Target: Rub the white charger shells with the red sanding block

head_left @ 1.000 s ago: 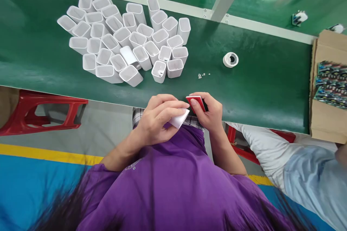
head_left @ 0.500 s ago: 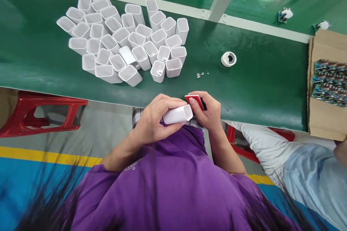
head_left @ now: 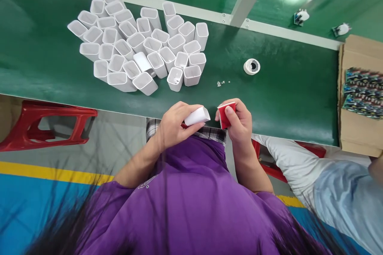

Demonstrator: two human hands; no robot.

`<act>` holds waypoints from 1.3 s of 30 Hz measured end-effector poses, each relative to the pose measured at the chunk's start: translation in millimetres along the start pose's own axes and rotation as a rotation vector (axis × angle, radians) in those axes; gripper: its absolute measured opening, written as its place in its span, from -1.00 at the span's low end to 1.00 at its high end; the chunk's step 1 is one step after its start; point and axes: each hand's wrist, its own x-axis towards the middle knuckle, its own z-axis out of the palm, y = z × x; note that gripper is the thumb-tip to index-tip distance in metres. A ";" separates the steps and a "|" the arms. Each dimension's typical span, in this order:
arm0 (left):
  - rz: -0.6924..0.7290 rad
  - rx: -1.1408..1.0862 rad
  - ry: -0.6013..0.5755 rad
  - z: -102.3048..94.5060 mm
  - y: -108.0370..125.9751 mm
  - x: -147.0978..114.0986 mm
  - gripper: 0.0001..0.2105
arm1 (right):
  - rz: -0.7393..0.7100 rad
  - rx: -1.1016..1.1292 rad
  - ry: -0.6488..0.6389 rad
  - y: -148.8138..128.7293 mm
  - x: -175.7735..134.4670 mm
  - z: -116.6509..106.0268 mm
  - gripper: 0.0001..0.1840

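My left hand (head_left: 176, 124) is closed round a white plastic housing (head_left: 197, 116), which lies tilted on its side in the fingers near the table's front edge. A short gap to the right, my right hand (head_left: 240, 119) pinches a flat red pad with a white edge (head_left: 226, 114), its thumb pressed on the red face. The pad and the housing are apart. Beyond the hands, several more white housings (head_left: 156, 63) stand grouped on the green table (head_left: 227, 127), most with their open ends up.
A roll of white tape (head_left: 251, 66) lies right of some small white scraps (head_left: 220, 83). At the far right sits a cardboard box (head_left: 359, 135) holding circuit boards (head_left: 363, 91). A red stool (head_left: 54, 127) stands at left; a seated person (head_left: 338, 191) is at right.
My right hand has moved right, away from the housing, and the red pad has turned its face more toward me. The housing in my left hand has turned, its opening less visible.
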 end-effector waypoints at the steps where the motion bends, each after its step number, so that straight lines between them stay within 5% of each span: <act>1: 0.001 0.010 -0.008 3.1 -4.0 0.5 -0.72 | 0.002 0.030 -0.007 0.3 -0.4 1.1 -0.66; 10: -0.033 0.078 -0.019 13.1 -13.5 -1.8 -0.64 | -0.101 -0.108 -0.124 -11.2 2.0 8.3 -0.80; 14: -0.001 0.102 -0.005 14.0 -15.4 -2.7 -0.63 | -0.117 -0.219 -0.057 -13.4 3.1 11.2 -0.81; 22: 0.170 0.188 0.068 17.8 -17.7 -4.5 -0.69 | -0.053 -0.202 0.035 -20.8 5.2 28.1 -0.85; 26: 0.136 0.164 0.033 18.2 -15.4 -5.8 -0.71 | 0.047 -0.129 0.084 -15.3 14.1 28.4 -0.83; 30: 0.121 0.122 0.058 16.2 -13.6 -5.1 -0.71 | 0.203 0.087 -0.001 -10.7 15.5 16.6 -0.71; 35: 0.136 0.125 0.068 16.2 -16.1 -3.9 -0.74 | 0.054 0.082 -0.180 -19.1 6.5 12.8 -0.73; 39: 0.099 0.145 0.068 18.9 -19.8 -6.2 -0.74 | -0.033 -0.020 -0.134 -22.3 5.5 26.2 -0.82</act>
